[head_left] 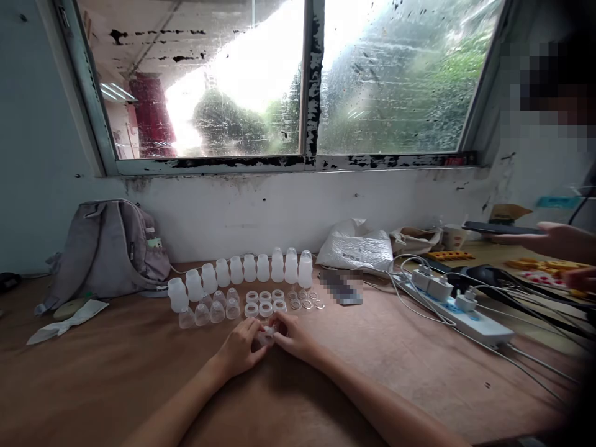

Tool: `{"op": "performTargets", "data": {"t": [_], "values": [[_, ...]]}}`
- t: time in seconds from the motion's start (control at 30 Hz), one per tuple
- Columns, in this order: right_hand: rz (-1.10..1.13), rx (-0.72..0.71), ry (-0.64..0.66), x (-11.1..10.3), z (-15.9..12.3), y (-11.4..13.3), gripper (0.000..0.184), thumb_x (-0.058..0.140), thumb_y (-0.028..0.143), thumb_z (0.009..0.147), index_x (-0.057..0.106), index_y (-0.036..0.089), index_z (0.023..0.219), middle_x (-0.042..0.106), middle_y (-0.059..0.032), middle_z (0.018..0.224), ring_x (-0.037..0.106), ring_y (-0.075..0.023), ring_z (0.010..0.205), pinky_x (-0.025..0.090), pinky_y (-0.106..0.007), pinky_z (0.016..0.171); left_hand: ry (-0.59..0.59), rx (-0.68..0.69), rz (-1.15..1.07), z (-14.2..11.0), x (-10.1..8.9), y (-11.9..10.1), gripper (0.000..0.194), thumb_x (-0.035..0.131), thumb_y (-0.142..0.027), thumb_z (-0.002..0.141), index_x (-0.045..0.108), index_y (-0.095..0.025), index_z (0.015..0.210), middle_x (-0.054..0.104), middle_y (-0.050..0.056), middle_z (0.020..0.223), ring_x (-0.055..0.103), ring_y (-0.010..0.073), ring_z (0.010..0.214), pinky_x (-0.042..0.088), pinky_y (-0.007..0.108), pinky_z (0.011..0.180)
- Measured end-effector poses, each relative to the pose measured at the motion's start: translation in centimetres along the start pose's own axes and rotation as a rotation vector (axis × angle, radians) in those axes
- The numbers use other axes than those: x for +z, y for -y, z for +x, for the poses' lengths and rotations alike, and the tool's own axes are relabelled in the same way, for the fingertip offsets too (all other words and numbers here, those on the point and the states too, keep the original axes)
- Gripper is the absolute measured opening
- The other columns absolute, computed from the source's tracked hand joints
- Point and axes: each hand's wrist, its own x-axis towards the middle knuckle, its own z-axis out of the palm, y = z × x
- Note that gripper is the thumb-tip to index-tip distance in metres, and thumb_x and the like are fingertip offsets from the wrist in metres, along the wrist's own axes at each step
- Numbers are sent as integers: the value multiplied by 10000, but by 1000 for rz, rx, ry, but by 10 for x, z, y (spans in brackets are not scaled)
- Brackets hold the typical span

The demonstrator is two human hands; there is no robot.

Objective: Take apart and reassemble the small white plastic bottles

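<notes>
While both forearms reach in over the brown tabletop [400,372], the left hand [239,351] and the right hand [293,338] meet around a small, translucent plastic piece [266,336]. The left fingers are curled, with a narrow gap to the thumb, and press on the piece's left side; the right fingertips are bunched closely and clamped on its right side. Just beyond the hands lie six white plastic rings [265,308] in two rows of three, with small clear ring-shaped pieces [307,304] to their right and clear domed caps [217,311] to their left. Behind these, ten frosted white plastic bottles [236,270] stand in a curved line, the three rightmost topped with domes.

To the right, a white power strip [470,320] with blue markings, too small to read, bears white plugs. A dark phone [347,290], partly blurred, lies near the bottles, before a silvery plastic bag [356,248]. A grey fabric backpack [112,248] leans by the wall at left; the green label [154,243] in its side pocket is illegible. At far right, another person's hand [554,242] holds a dark, flat device [503,228]. A weathered window [311,87] spans the wall.
</notes>
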Motion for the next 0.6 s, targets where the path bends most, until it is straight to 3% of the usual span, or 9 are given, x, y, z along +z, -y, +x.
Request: {"op": "performTargets", "data": {"t": [0.1, 0.2, 0.37, 0.6], "values": [[18, 94, -78, -17, 4, 0, 112, 447, 108, 665, 516, 164, 733, 450, 49, 555, 410, -76, 508, 325, -175, 487, 17, -5, 37, -1, 0, 5, 56, 436, -211, 772, 488, -189, 770, 541, 42, 769, 499, 172, 743, 419, 308, 692], [-33, 150, -154, -33, 8, -9, 74, 457, 146, 678, 512, 165, 724, 437, 52, 536, 411, -84, 504, 326, -192, 498, -17, -29, 50, -2, -3, 10, 77, 432, -212, 779, 486, -183, 826, 539, 52, 813, 499, 179, 772, 421, 316, 713], [-22, 331, -111, -45, 12, -28, 110, 432, 221, 718, 507, 172, 783, 505, 32, 592, 468, -101, 532, 352, -204, 498, 20, 51, 33, -3, -6, 8, 183, 435, -213, 786, 492, -192, 958, 544, 64, 926, 501, 188, 873, 415, 324, 782], [-320, 491, 11, -71, 11, -44, 140, 542, 183, 631, 529, 173, 770, 528, 10, 629, 473, -112, 568, 320, -207, 511, 98, 83, -4, -2, -3, -5, 218, 421, -201, 794, 491, -204, 1001, 543, 65, 989, 484, 191, 950, 398, 336, 839]]}}
